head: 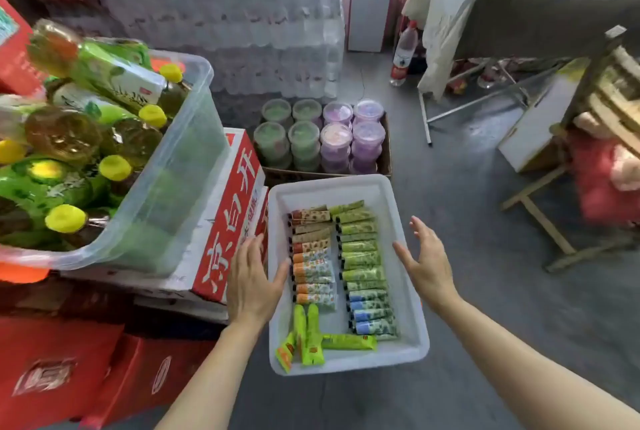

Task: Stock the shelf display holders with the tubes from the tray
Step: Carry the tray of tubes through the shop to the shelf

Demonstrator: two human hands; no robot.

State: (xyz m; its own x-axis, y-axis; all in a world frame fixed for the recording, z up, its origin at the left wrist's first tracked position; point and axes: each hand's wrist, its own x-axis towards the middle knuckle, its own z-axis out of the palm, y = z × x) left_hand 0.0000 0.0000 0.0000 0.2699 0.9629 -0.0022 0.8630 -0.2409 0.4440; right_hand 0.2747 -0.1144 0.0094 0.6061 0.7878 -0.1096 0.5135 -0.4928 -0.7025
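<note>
A white plastic tray lies on the grey floor in front of me. Inside it several small tubes lie in two neat rows, orange and brown patterned ones on the left, green and blue ones on the right. A few bright green tubes lie loose at the near end. My left hand hovers open at the tray's left rim, fingers straight. My right hand is open over the right rim, fingers spread. Neither hand holds anything. No shelf display holders are in view.
A clear bin of green bottles sits on red and white cartons at the left. A cardboard box of lidded green and purple cups stands just beyond the tray. Shrink-wrapped water packs rise behind. A wooden frame stands right.
</note>
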